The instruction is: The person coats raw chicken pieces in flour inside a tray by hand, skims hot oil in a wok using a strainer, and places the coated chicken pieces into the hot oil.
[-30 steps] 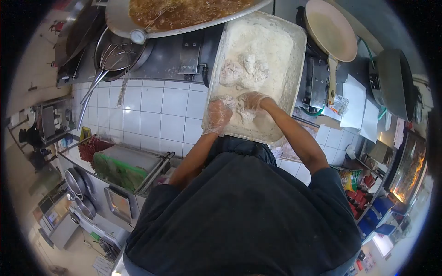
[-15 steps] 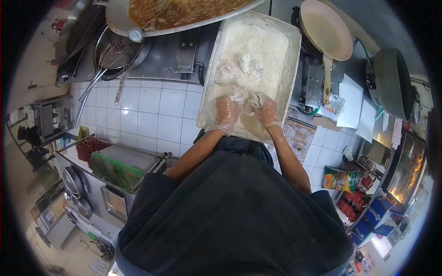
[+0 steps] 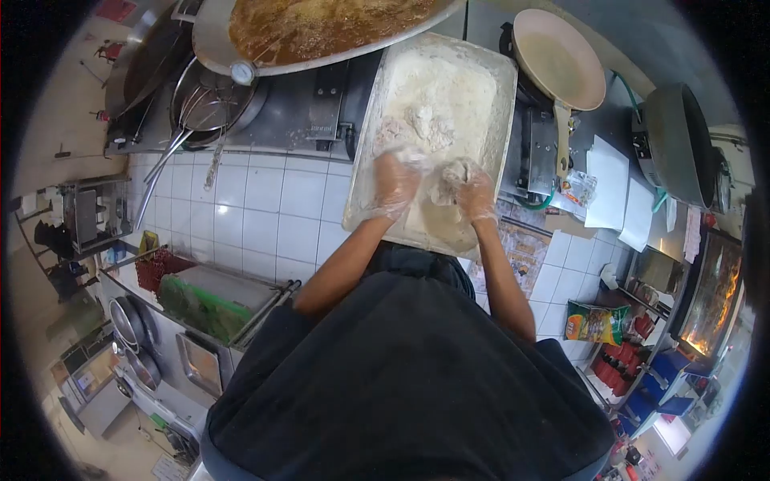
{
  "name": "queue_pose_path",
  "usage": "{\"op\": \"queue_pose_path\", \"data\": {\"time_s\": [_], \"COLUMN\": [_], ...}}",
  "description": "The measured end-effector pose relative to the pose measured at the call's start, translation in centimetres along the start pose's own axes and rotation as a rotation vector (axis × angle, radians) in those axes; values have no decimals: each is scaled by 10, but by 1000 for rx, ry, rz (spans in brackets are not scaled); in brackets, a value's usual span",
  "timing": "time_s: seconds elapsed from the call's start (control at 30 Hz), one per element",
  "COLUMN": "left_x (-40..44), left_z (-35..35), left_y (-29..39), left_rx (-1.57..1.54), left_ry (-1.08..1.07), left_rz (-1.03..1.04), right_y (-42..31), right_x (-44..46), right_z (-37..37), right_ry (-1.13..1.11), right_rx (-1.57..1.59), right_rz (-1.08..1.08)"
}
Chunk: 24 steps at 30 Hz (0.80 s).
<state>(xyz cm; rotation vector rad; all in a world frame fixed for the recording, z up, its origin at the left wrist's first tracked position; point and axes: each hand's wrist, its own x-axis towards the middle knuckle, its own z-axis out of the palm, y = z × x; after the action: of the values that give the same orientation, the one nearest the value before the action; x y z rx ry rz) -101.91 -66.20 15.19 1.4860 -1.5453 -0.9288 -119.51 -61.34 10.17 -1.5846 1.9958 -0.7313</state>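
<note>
Both hands wear clear plastic gloves and work in a metal tray (image 3: 507,120) of white flour (image 3: 441,72). My right hand (image 3: 475,195) is closed on a lumpy, flour-coated piece of food (image 3: 454,171), probably raw meat. My left hand (image 3: 396,184) is curled inward over the tray's left side. A pale, blurred patch at its fingertips cannot be made out. Just beyond my hands, several floured pieces (image 3: 429,124) lie in the flour, one of them pinkish (image 3: 391,135).
A wide pan of bubbling brown oil (image 3: 321,32) with a dial thermometer (image 3: 242,74) stands beyond the tray. Strainers (image 3: 210,104) sit to its left. A beige frying pan (image 3: 559,60) rests on the right-hand burner, its handle toward me. Papers (image 3: 607,184) lie farther right.
My left hand has shifted slightly away from me and is blurred at the fingertips. My right hand still grips its floured piece. The whole view has tilted slightly, lowering the tray in frame.
</note>
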Motion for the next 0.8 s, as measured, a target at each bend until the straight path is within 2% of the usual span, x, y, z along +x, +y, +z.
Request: {"op": "queue_pose_path", "data": {"time_s": [0.07, 0.13, 0.17, 0.23, 0.3, 0.37, 0.4, 0.43, 0.47, 0.5, 0.53, 0.57, 0.6, 0.67, 0.73, 0.8], "left_x": [-3, 15, 23, 44, 64, 87, 101, 119, 139, 166, 179, 192, 211, 233, 289, 339], "left_z": [8, -15, -29, -53, -78, -106, -119, -132, -143, -155, -168, -181, -192, -208, -207, -206], "left_y": [2, 54, 83, 111, 142, 184, 199, 213, 222, 223, 235, 246, 255, 279, 253, 232], "left_rx": [166, 100, 69, 197, 280, 317, 282, 249, 216, 289, 349, 411, 485, 450, 415, 430], "left_ry": [-23, -97, -132, -154, -155, -130, -146, -162, -179, -123, -56, 16, 0, 4, 153, 102], "left_rz": [178, 157, 147, 246, 335, 435, 490, 545, 601, 662, 708, 750, 640, 526, 726, 672], "right_y": [-21, -44, -69, -124, -144, -179, -186, -209, -241, -241, -256, -265, -271, -283, -291, -293], "right_x": [-4, 7, 11, 28, 49, 70, 87, 101, 109, 131, 147, 168, 191, 238, 289, 343], "right_z": [-23, -58, -85, -141, -169, -197, -213, -231, -249, -247, -252, -260, -263, -249, -234, -214], "right_ry": [-82, -184, -209, -260, -274, -264, -270, -283, -290, -215, -225, -214, -201, -131, -127, -194], "right_rx": [-9, -64, 62, 317, 287, 619, 471, 415, 399, 513, 532, 424, 315, 287, 203, 59], "right_rz": [8, 20, 75, 168, 96, -141, -238, -223, -83, -236, -293, -371, -445, -397, -388, -411]}}
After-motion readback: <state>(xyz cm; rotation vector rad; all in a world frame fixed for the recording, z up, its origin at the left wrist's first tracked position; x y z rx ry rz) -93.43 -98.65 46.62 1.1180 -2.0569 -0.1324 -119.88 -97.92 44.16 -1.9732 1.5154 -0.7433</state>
